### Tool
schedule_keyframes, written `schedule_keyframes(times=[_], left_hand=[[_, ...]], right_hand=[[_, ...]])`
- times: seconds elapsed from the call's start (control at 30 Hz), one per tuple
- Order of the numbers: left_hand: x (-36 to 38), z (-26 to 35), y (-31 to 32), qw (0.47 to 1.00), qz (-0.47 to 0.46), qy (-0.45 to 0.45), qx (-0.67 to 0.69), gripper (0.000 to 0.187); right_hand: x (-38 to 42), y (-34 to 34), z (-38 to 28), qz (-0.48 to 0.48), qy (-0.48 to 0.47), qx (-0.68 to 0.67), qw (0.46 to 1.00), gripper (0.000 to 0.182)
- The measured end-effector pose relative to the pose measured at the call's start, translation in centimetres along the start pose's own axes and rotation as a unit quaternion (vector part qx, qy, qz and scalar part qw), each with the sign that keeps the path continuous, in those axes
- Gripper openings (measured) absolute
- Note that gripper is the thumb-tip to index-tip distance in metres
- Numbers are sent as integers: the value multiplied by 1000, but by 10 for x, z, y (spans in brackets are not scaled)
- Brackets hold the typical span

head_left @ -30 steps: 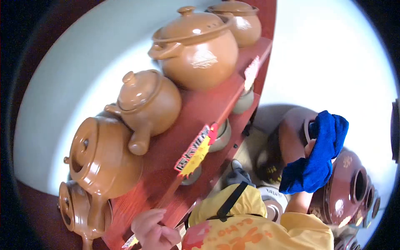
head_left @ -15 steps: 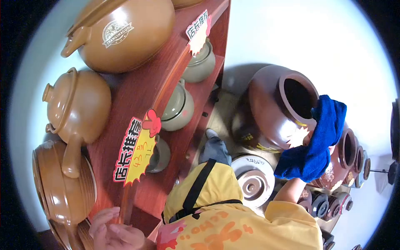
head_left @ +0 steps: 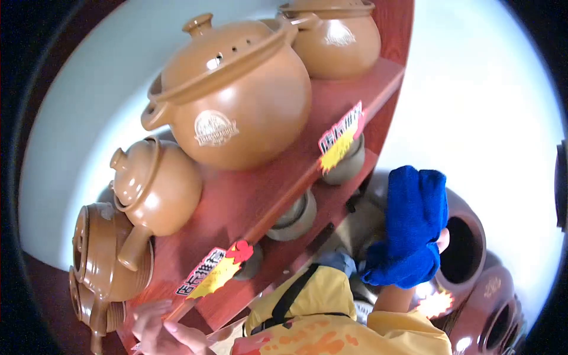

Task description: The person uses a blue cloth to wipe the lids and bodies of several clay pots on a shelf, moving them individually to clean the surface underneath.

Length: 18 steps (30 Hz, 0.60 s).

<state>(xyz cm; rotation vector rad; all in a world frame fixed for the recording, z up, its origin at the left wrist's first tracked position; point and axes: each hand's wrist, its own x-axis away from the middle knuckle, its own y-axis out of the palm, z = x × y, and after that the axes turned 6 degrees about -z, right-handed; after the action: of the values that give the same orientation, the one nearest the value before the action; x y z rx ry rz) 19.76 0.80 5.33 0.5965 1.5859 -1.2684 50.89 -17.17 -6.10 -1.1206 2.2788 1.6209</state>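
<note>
My right hand is wrapped in a dark blue cloth and closed on it; most of the fingers are hidden under the folds. The cloth is raised in front of a large brown jar with a wide dark mouth. At the lower left, my left hand is beside the front edge of the red-brown wooden shelf, fingers loosely apart and nothing in them. Closest to it are a price sign on the shelf edge and a brown clay pot with a handle.
Along the shelf stand a big lidded clay pot, a smaller one with a side handle and another at the far end. Grey-green pots sit on the level below. More dark jars stand at the lower right.
The view has swung toward the shelf, so more of the clay pots show. My right hand has brought the blue cloth away from the jar's rim, toward the shelf. My left hand stays near the shelf edge.
</note>
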Motion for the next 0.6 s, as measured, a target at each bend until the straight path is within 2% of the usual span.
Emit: schedule_keyframes(times=[0.07, 0.17, 0.33, 0.47, 0.5, 0.53, 0.6], left_hand=[[-3, 1, 7, 999, -40, 29, 11, 23], [-14, 16, 18, 998, -36, 8, -41, 21], [-30, 44, 13, 980, 12, -21, -196, 19], [-33, 63, 26, 975, 66, -110, -183, 26], [-33, 70, 32, 974, 78, -138, -164, 26], [-34, 75, 39, 972, 88, -165, -144, 27], [-38, 78, 47, 966, 88, -161, -180, 27]], right_hand=[[-13, -5, 2, -22, 17, -29, 999, 49], [-45, -8, 5, -52, 43, -69, 995, 49], [-110, 2, 3, -114, 112, -123, 979, 48], [-159, 7, -1, -178, 177, -146, 957, 47], [-169, 8, 0, -204, 194, -153, 947, 47], [-181, -4, 2, -277, 213, -161, 923, 51], [-205, -27, 7, -423, 242, -161, 858, 60]])
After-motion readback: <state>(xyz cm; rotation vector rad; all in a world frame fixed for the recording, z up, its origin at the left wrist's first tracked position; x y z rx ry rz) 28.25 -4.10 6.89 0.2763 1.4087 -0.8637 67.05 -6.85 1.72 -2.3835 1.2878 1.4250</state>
